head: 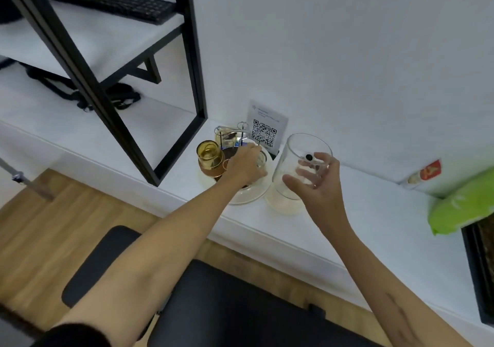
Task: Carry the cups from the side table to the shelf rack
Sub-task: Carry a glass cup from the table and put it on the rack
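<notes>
The right hand (318,183) grasps a clear glass cup (299,165); at nine o'clock, the left hand (244,165) grips a small glass (260,161).

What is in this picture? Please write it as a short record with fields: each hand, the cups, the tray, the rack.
left hand: reaches into the cup group on the tray, grips a small clear cup
right hand: holds a large clear glass, tilted
amber cup: on the tray, untouched
tray: round, on the white side table
shelf rack: black frame, left of the tray
</notes>
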